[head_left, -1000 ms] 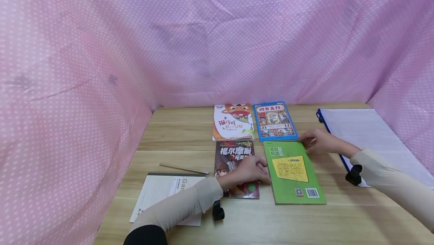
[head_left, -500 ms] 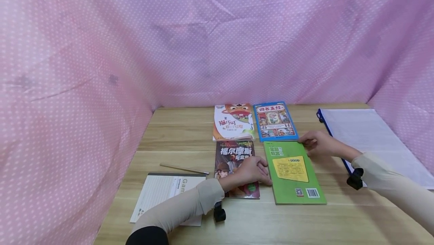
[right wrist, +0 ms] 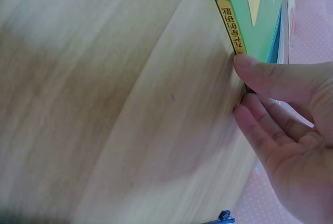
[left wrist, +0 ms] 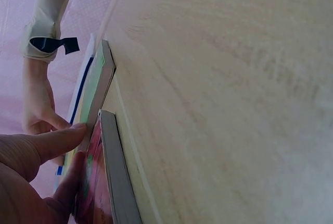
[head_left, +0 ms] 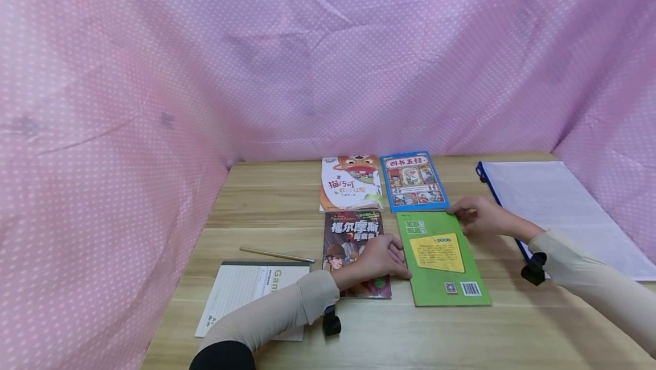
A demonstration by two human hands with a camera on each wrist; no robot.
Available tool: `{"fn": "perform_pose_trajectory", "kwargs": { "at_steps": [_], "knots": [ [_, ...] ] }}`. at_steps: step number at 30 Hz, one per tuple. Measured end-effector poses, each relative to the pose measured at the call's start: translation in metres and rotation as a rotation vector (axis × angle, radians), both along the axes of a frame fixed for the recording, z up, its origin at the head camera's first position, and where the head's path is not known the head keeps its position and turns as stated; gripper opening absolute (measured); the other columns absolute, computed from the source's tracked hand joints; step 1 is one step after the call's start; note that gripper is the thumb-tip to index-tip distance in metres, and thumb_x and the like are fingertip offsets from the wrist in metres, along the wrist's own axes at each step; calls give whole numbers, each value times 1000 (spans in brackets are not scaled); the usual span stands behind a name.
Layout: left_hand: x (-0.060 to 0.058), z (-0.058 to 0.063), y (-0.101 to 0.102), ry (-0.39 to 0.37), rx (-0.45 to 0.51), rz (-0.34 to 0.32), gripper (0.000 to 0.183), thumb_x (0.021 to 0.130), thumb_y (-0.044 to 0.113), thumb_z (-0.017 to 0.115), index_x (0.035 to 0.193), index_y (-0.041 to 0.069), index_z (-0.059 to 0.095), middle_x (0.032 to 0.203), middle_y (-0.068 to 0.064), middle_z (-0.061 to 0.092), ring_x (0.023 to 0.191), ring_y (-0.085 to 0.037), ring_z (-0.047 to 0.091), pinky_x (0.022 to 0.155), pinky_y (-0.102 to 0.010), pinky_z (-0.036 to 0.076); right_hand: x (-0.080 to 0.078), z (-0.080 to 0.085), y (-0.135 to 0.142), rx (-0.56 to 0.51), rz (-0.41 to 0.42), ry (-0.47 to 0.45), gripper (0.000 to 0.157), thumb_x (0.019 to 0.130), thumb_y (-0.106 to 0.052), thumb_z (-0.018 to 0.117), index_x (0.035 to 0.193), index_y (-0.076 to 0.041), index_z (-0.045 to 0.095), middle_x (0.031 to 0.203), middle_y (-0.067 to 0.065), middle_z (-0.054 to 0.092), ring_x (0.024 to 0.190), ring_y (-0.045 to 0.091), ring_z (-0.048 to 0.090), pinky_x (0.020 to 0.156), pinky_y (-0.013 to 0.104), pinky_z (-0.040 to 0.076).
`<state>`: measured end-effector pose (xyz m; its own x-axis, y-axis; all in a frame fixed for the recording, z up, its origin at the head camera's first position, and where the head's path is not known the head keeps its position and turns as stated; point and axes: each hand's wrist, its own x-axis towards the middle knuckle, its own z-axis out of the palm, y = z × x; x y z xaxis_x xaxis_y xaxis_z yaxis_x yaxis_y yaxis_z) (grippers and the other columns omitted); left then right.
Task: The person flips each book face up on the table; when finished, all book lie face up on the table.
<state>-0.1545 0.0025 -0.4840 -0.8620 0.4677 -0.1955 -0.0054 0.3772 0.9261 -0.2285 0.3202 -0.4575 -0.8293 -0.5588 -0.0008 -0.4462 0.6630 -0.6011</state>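
A green book [head_left: 435,282] with a yellow panel lies back cover up on the table. My left hand [head_left: 379,259] lies over the dark detective book [head_left: 353,227], and its thumb touches the green book's left edge. At the green book's upper right corner is my right hand [head_left: 476,215]. In the right wrist view its thumb touches the spine of the green book [right wrist: 263,31], and the other fingers, loosely bent, are by the corner near the tabletop. The left wrist view shows the dark book [left wrist: 117,172] and the green book [left wrist: 96,86] side by side.
Behind these lie a white cartoon book [head_left: 351,185] and a blue-bordered book [head_left: 414,182]. A notebook [head_left: 241,290] and a gold pen-like stick [head_left: 277,254] are at left, the notebook partly under the left sleeve. A white mesh zip pouch [head_left: 558,205] with blue edging lies at right.
The whole head view has shifted slightly. Both hands stay at the green book's edges, and the books keep their places relative to each other.
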Motion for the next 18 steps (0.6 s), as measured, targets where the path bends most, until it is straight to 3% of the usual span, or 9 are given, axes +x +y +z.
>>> {"fn": "perform_pose_trajectory", "kwargs": {
  "at_steps": [7,18],
  "knots": [
    [0,0,1,6,-4,-10,50,68,2,93,108,4,62,83,2,70,67,-3,67,65,-17,57,-1,-4,2,-52,-1,-13,47,75,9,82,120,9,68,122,29,66,108,42,67,91,47,60],
    [1,-2,1,10,1,-18,51,68,-1,92,106,3,59,83,2,69,66,-3,66,64,-17,57,1,-5,2,-122,4,-58,49,76,13,78,123,8,67,125,28,65,107,18,66,93,37,60]
  ]
}}
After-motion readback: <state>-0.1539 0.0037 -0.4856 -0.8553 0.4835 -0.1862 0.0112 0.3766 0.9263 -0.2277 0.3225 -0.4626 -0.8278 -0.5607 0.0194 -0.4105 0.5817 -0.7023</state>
